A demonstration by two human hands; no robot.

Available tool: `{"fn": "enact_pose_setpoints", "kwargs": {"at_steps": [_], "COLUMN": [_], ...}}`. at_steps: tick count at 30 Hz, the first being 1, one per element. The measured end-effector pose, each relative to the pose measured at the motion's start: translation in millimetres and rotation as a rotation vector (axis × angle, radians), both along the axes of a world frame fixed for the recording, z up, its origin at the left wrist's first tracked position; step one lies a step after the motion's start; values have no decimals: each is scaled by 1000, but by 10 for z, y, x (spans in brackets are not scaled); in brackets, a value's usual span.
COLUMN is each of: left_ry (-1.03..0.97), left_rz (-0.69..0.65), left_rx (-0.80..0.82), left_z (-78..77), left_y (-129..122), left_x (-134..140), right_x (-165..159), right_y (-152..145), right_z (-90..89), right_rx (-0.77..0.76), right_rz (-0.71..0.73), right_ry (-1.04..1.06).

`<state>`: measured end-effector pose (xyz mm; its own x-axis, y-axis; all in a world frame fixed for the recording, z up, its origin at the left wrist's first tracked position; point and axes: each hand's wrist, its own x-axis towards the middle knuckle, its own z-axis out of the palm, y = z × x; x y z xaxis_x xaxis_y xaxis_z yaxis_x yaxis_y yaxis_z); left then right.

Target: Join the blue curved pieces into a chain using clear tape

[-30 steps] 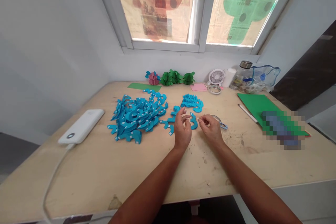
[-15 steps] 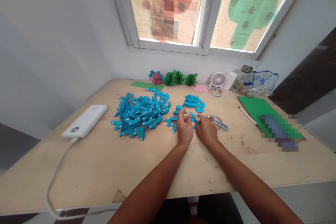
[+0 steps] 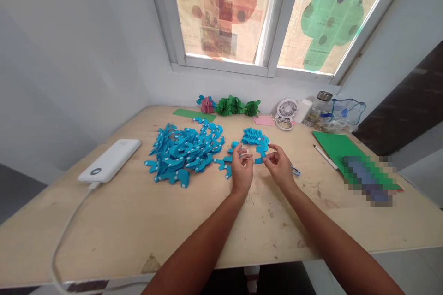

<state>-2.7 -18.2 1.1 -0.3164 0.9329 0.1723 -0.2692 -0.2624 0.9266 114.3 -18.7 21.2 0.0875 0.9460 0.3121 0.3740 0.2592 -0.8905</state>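
My right hand [image 3: 279, 166] pinches a curved blue paper cutout [image 3: 260, 156] between thumb and fingers, just above the table. My left hand [image 3: 242, 170] is beside it, fingers curled in; a tiny pale bit shows at the fingertips, too small to name. Under and left of my left hand lie a few blue cutouts [image 3: 226, 169] with small white squares on them. A big heap of similar blue cutouts [image 3: 183, 150] spreads further left. Behind my hands sits a smaller row of stacked blue cutouts [image 3: 254, 136].
A utility knife [image 3: 296, 171] lies partly behind my right hand. Tape rolls [image 3: 284, 124], a small fan [image 3: 287, 109] and a bottle [image 3: 316, 108] stand at the back right. A pen [image 3: 325, 156] and green sheets [image 3: 334, 145] lie right; a white power bank [image 3: 110, 160] with cable lies left.
My right hand has lifted and drawn slightly away from my left, raising the blue cutout with it. My left hand has barely moved. The view has shifted a little.
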Motion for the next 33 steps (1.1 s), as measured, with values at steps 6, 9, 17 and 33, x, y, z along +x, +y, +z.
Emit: {"fn": "enact_pose_setpoints", "kwargs": {"at_steps": [6,9,17,33], "left_ry": [-138,-160,-106,62], "left_rz": [-64,-47,-76,6], "left_rx": [-6,-17,9,45], "left_z": [25,36,118,144], "left_y": [11,4,-50,-52], "left_x": [-7,-16,-28,-56], "right_x": [-125,-154,-144,-64], "right_y": [-78,-105,-138,-183], "right_z": [-104,-165,-139,-25], "right_rx": [-24,-28,-8,122], "right_rz": [28,42,68,76], "right_ry": [179,200,194,-92]}}
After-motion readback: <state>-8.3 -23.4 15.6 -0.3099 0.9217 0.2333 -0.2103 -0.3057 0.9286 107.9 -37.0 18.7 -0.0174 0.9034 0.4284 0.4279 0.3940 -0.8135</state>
